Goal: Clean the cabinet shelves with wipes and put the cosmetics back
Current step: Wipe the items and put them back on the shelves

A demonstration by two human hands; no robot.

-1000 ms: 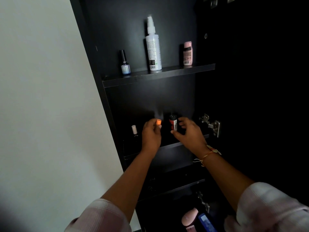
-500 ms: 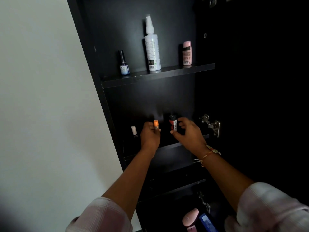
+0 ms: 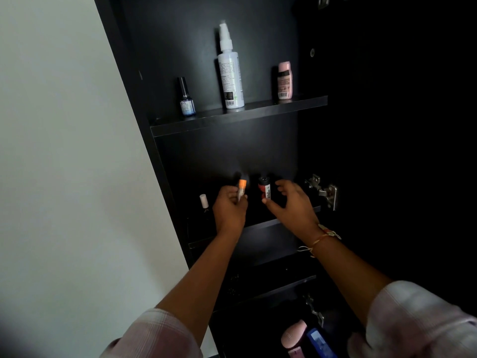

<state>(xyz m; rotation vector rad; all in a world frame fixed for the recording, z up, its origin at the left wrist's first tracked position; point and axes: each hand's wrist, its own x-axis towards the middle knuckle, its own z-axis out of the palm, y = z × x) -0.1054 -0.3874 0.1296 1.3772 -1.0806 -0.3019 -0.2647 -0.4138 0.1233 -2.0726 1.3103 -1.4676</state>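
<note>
The black cabinet has an upper shelf (image 3: 258,109) and a middle shelf (image 3: 260,224). My left hand (image 3: 228,211) grips a small orange-capped tube (image 3: 241,190) upright over the middle shelf. A red and black bottle (image 3: 265,190) stands on that shelf just right of the tube. My right hand (image 3: 290,206) cups around the bottle with fingers spread; the thumb is at its base and the fingers stand slightly off its right side. A white-capped dark bottle (image 3: 204,202) stands at the shelf's left end.
On the upper shelf stand a dark nail polish bottle (image 3: 186,100), a white spray bottle (image 3: 229,73) and a pink bottle (image 3: 284,80). A metal hinge (image 3: 322,189) juts out at the right. Pink (image 3: 293,334) and blue (image 3: 318,343) items lie below. A white wall (image 3: 64,151) is left.
My left hand has lowered the orange-capped tube slightly toward the middle shelf. My right hand's fingers have loosened and spread away from the red and black bottle.
</note>
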